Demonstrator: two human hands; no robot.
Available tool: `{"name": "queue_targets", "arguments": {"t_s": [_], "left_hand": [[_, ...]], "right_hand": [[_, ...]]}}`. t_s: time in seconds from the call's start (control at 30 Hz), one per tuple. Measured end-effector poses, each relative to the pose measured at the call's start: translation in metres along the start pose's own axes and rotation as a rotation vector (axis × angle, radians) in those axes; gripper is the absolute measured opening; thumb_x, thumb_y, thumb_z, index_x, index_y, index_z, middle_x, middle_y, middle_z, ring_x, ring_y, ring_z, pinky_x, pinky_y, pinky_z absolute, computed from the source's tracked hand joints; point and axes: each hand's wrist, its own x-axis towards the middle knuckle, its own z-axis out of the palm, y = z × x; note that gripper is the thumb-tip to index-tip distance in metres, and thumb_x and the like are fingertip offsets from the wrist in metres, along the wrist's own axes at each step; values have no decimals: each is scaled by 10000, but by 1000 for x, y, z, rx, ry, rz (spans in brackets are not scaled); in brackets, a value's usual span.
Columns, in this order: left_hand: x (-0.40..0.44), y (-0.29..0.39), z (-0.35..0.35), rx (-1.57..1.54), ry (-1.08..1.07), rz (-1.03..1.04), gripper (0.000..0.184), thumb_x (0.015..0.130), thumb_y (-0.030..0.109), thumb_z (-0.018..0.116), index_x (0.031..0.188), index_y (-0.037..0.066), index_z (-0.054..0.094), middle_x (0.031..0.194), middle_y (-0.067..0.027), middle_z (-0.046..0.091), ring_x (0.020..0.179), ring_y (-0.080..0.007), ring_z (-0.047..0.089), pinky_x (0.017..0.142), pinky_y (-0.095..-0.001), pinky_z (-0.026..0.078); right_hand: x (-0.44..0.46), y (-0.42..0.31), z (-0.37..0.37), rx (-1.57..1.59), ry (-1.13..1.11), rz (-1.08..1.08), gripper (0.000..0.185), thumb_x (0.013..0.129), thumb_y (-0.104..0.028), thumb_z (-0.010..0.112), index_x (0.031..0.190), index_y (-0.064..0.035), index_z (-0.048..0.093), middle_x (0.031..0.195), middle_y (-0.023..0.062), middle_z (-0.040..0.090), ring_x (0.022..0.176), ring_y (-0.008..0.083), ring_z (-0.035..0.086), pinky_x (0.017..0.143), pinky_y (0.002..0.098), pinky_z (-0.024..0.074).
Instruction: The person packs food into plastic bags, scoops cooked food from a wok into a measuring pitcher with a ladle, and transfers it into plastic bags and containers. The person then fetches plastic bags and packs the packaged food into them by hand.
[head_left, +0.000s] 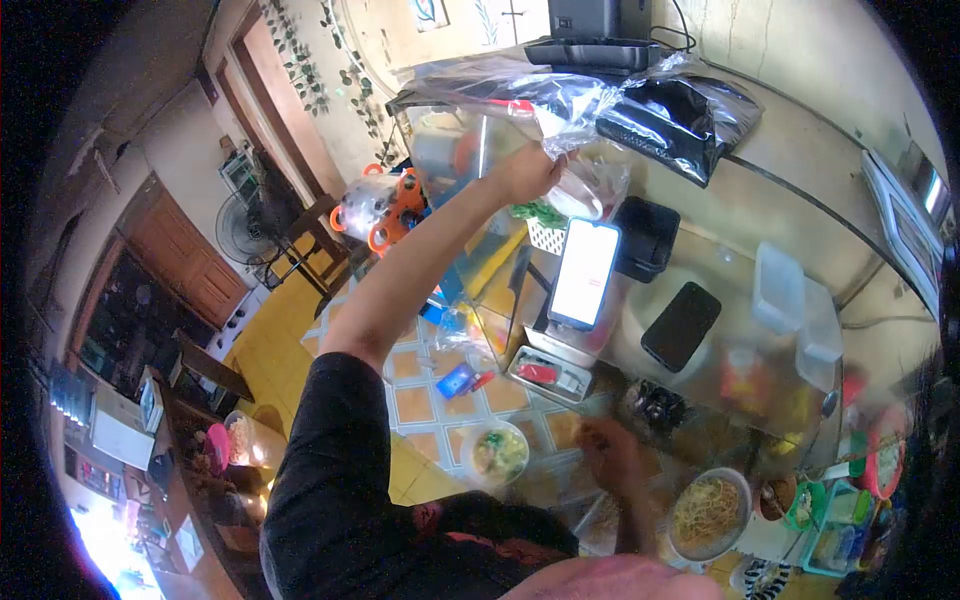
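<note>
My left hand (533,175) reaches up to the top of a glass display case, its fingers closed on the hanging edge of a clear plastic bag (575,125). Lower down, my right hand (608,445) is dim and smeared, so its fingers are unclear. It is between a bowl of food with green pieces (499,452) and a large bowl of noodles (709,513). A phone with a lit white screen (586,272) stands near the middle, and a dark phone (682,326) lies to its right.
Black plastic trays (592,56) and packs in clear film (665,120) sit on the case top. Clear plastic containers (778,285) are at the right. A small box with a red item (550,374) lies below the lit phone. A fan (245,228) stands far left.
</note>
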Motion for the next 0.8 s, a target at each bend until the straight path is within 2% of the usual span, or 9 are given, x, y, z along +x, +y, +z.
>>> {"name": "queue_targets", "arguments": {"t_s": [0.07, 0.13, 0.2, 0.33, 0.4, 0.47, 0.6, 0.7, 0.8], "left_hand": [[-3, -4, 6, -66, 69, 80, 217, 817, 211, 564, 974, 70, 615, 863, -167, 633, 811, -339, 609, 739, -421, 476], [-10, -2, 4, 49, 45, 148, 183, 798, 183, 576, 929, 64, 625, 844, -157, 632, 811, -330, 609, 732, -408, 482], [-14, 1, 4, 24, 62, 92, 183, 799, 188, 577, 928, 68, 625, 843, -149, 633, 809, -328, 608, 732, -400, 483], [-16, 10, 7, 104, 96, -98, 175, 821, 218, 565, 876, 60, 615, 847, -152, 634, 806, -332, 604, 726, -405, 485], [-17, 18, 6, 126, 107, -184, 180, 854, 234, 519, 873, 76, 603, 852, -165, 633, 800, -349, 603, 725, -444, 482], [-20, 30, 0, 177, 71, -224, 183, 859, 239, 502, 900, 91, 602, 848, -163, 632, 794, -354, 603, 729, -451, 482], [-19, 30, 0, 324, 34, -229, 181, 844, 224, 485, 948, 133, 602, 823, -145, 634, 794, -341, 610, 748, -451, 482], [-18, 27, 1, 368, 31, -187, 171, 808, 195, 517, 934, 128, 613, 817, -147, 634, 818, -317, 614, 771, -441, 474], [-17, 29, 6, 224, 60, -182, 140, 785, 199, 560, 880, 111, 613, 824, -147, 634, 837, -307, 608, 789, -429, 466]], "right_hand": [[25, -44, -17, 61, -19, -244, 194, 829, -110, 613, 1005, -31, 633, 779, 64, 630, 654, 106, 572, 587, 243, 454], [50, -80, -31, -12, -15, -299, 198, 837, -151, 592, 996, -36, 618, 825, 124, 627, 682, 235, 605, 591, 337, 469], [89, -96, -34, -20, 147, -509, 167, 824, -132, 590, 953, -27, 611, 812, 132, 611, 670, 243, 585, 607, 347, 460], [184, -143, -43, -290, 488, -680, 203, 784, -159, 612, 940, -28, 606, 877, 151, 610, 768, 312, 584, 714, 400, 457], [228, -161, -47, -446, 502, -684, 170, 795, -142, 569, 909, -22, 607, 906, 191, 616, 848, 365, 585, 771, 443, 454], [263, -170, -50, -705, 333, -522, 163, 796, -123, 558, 902, -18, 623, 900, 220, 620, 887, 364, 600, 786, 445, 471], [306, -164, -51, -818, 220, -403, 159, 790, -104, 561, 897, -22, 646, 885, 222, 628, 879, 356, 617, 766, 444, 493], [311, -166, -56, -912, 195, -377, 145, 788, -98, 567, 872, -36, 668, 888, 214, 636, 862, 349, 630, 740, 438, 507], [306, -167, -61, -1018, 340, -398, 122, 774, -137, 609, 846, -82, 690, 851, 187, 649, 808, 318, 644, 722, 408, 508]]}}
